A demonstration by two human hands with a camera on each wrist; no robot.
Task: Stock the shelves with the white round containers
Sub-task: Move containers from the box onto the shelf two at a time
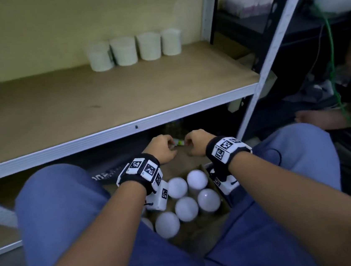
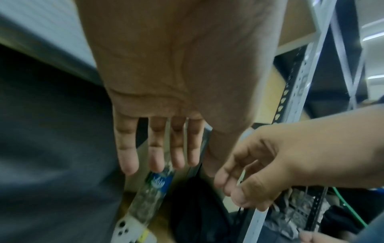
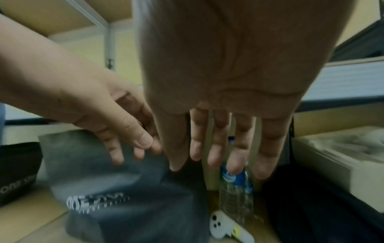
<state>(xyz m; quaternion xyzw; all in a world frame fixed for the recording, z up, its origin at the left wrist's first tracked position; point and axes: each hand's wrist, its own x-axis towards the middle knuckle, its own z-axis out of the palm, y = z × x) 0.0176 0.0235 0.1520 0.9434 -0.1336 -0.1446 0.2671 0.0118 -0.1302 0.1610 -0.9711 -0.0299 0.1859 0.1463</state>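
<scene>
Several white round containers [image 1: 186,208] stand upright in a cardboard box [image 1: 203,232] on the floor between my knees. Four more white containers [image 1: 134,49] stand in a row at the back of the brown shelf board [image 1: 79,104]. My left hand [image 1: 167,147] and right hand [image 1: 190,144] hover side by side beyond the box's far edge, in front of the lower shelf. In the left wrist view the left hand's fingers [image 2: 155,148] hang straight and hold nothing. The right hand's fingers [image 3: 224,144] are likewise relaxed and empty.
On the lower shelf lie a grey bag [image 3: 124,189], a water bottle [image 3: 236,185] and a white phone [image 3: 220,228]. A metal upright [image 1: 271,56] bounds the shelf on the right. Past it are a green cable [image 1: 332,60] and another person's limb [image 1: 321,118].
</scene>
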